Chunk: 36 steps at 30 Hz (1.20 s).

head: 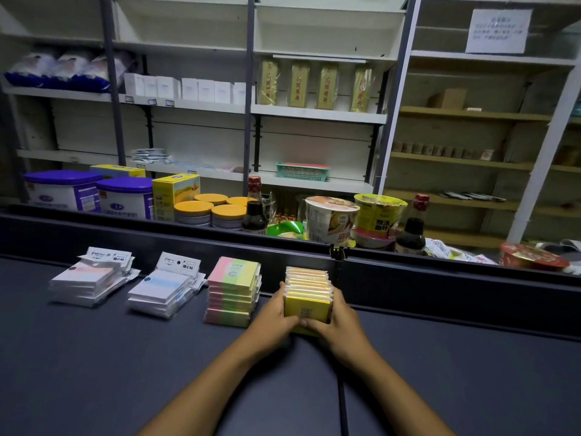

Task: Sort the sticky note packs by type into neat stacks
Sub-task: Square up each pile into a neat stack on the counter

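Note:
Sticky note packs stand in a row along the back of a dark counter. At the left lies a white and pink stack, then a white and blue stack, then a pink and green stack. On the right is a row of yellow packs standing on edge. My left hand grips that yellow row on its left side. My right hand grips it on its right side, fingers curled over the front pack.
A raised dark rail runs behind the packs. Beyond it stand purple-lidded tubs, orange-lidded cans, sauce bottles and noodle cups. Shelving fills the background.

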Motion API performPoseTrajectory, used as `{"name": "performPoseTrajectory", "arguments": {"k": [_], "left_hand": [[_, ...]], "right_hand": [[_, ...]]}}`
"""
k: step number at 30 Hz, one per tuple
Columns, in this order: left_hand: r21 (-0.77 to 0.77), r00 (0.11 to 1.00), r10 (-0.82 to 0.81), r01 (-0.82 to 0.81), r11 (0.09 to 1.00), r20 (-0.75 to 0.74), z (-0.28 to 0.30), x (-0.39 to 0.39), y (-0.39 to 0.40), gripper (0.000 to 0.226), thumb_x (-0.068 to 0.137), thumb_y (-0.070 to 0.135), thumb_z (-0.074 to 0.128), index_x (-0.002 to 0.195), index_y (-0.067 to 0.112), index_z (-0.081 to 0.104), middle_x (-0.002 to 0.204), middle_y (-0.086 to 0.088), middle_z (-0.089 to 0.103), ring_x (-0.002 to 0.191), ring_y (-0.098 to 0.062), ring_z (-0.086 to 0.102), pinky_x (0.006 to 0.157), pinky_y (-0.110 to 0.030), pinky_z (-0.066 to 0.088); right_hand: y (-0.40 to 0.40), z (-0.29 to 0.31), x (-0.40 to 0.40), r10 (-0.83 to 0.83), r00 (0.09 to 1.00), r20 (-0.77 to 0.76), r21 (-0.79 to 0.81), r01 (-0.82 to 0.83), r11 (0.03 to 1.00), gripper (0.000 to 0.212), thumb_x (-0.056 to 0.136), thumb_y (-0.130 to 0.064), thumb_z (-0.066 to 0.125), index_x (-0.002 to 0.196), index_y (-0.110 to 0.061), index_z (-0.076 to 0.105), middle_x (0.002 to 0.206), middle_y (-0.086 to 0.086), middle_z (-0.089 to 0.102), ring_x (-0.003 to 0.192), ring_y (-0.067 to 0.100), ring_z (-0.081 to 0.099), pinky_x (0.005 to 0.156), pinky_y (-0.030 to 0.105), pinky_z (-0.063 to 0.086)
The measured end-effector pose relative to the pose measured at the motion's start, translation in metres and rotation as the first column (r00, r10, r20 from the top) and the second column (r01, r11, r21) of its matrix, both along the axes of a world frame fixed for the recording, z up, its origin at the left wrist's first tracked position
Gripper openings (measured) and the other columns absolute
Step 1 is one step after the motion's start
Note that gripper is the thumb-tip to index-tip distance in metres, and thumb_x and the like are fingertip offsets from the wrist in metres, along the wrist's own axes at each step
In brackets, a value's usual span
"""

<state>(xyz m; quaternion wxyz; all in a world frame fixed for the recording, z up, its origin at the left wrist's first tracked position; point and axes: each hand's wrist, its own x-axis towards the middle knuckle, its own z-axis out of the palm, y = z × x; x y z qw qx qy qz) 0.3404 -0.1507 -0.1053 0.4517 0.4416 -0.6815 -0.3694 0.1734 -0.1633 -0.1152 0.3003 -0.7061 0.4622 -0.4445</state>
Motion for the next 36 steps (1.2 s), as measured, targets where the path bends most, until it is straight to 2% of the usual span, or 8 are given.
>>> {"name": "performPoseTrajectory", "arguments": {"k": [2, 7, 11, 16, 22, 26, 33, 36], "left_hand": [[0.011, 1.000, -0.020, 0.020, 1.000, 0.018, -0.003, 0.001, -0.001, 0.064, 0.083, -0.013, 0.058, 0.140, 0.013, 0.043, 0.136, -0.005, 0.055, 0.129, -0.014, 0.051, 0.107, -0.024, 0.042], [0.097, 0.998, -0.016, 0.022, 0.995, -0.065, 0.002, 0.002, 0.001, 0.093, 0.079, -0.002, 0.073, 0.153, 0.006, 0.018, 0.151, -0.005, 0.041, 0.133, -0.015, 0.047, 0.100, -0.020, 0.046], [0.032, 0.989, 0.007, -0.003, 0.999, -0.145, 0.011, 0.006, 0.003, 0.109, 0.063, 0.026, 0.081, 0.153, 0.018, 0.019, 0.141, 0.011, 0.045, 0.124, -0.002, 0.049, 0.088, -0.009, 0.045], [-0.002, 0.974, -0.051, 0.051, 0.999, -0.220, 0.019, 0.008, 0.006, 0.113, 0.058, 0.023, 0.086, 0.152, 0.031, 0.022, 0.142, 0.008, 0.044, 0.123, -0.001, 0.053, 0.090, -0.015, 0.048], [0.002, 0.980, -0.101, 0.103, 0.995, -0.170, 0.023, 0.018, 0.005, 0.115, 0.067, 0.010, 0.087, 0.151, 0.046, 0.017, 0.137, 0.010, 0.048, 0.113, 0.010, 0.056, 0.083, -0.009, 0.049], [0.047, 0.977, -0.149, 0.158, 0.986, -0.154, 0.019, 0.017, 0.002, 0.116, 0.067, 0.007, 0.085, 0.152, 0.043, 0.014, 0.136, 0.009, 0.050, 0.116, 0.006, 0.057, 0.085, -0.012, 0.050], [0.217, 0.999, -0.019, 0.026, 0.976, -0.036, 0.009, 0.003, 0.011, 0.103, 0.080, 0.013, 0.067, 0.156, 0.023, -0.002, 0.152, 0.000, 0.035, 0.132, -0.012, 0.046, 0.110, -0.028, 0.040], [0.161, 0.998, 0.008, -0.018, 0.987, 0.059, 0.011, -0.003, 0.018, 0.087, 0.081, 0.020, 0.062, 0.153, 0.022, 0.013, 0.154, -0.001, 0.027, 0.137, -0.012, 0.037, 0.117, -0.034, 0.031]], "right_hand": [[0.000, -0.002, -0.001, -0.001, 1.000, -0.005, 0.021, 0.001, 1.000, 0.087, 0.071, -0.016, 0.087, 0.142, -0.023, 0.037, 0.125, -0.013, 0.061, 0.117, 0.002, 0.058, 0.095, 0.016, 0.047], [-0.002, 0.012, -0.013, 0.008, 0.997, 0.077, 0.068, -0.014, 0.998, 0.104, 0.060, -0.013, 0.093, 0.143, -0.022, 0.030, 0.112, -0.025, 0.055, 0.099, -0.024, 0.054, 0.077, -0.002, 0.041], [0.002, 0.028, -0.024, 0.071, 0.977, 0.201, 0.137, -0.100, 0.985, 0.112, 0.056, -0.012, 0.095, 0.145, -0.030, 0.029, 0.116, -0.017, 0.055, 0.096, -0.008, 0.065, 0.073, 0.007, 0.050], [0.006, 0.034, -0.028, 0.182, 0.958, 0.224, 0.197, -0.227, 0.954, 0.096, 0.055, -0.018, 0.094, 0.137, -0.031, 0.046, 0.127, 0.005, 0.065, 0.111, 0.018, 0.067, 0.086, 0.030, 0.057], [0.007, 0.028, -0.020, 0.211, 0.972, 0.106, 0.204, -0.229, 0.952, 0.082, 0.065, -0.025, 0.091, 0.134, -0.031, 0.047, 0.122, -0.008, 0.067, 0.111, 0.008, 0.066, 0.084, 0.022, 0.055], [0.011, 0.025, -0.018, 0.207, 0.977, 0.051, 0.181, -0.213, 0.960, 0.090, 0.066, -0.026, 0.092, 0.136, -0.041, 0.037, 0.121, -0.019, 0.064, 0.114, 0.003, 0.063, 0.086, 0.019, 0.054], [0.018, 0.014, -0.003, 0.101, 0.991, -0.088, 0.049, -0.097, 0.994, 0.095, 0.072, -0.028, 0.082, 0.150, -0.023, 0.028, 0.145, -0.001, 0.044, 0.134, 0.012, 0.044, 0.114, 0.041, 0.038], [0.020, 0.014, -0.001, 0.088, 0.989, -0.121, 0.007, -0.087, 0.996, 0.098, 0.064, -0.036, 0.081, 0.148, -0.026, 0.030, 0.145, -0.004, 0.043, 0.135, 0.009, 0.042, 0.114, 0.039, 0.037]]}}
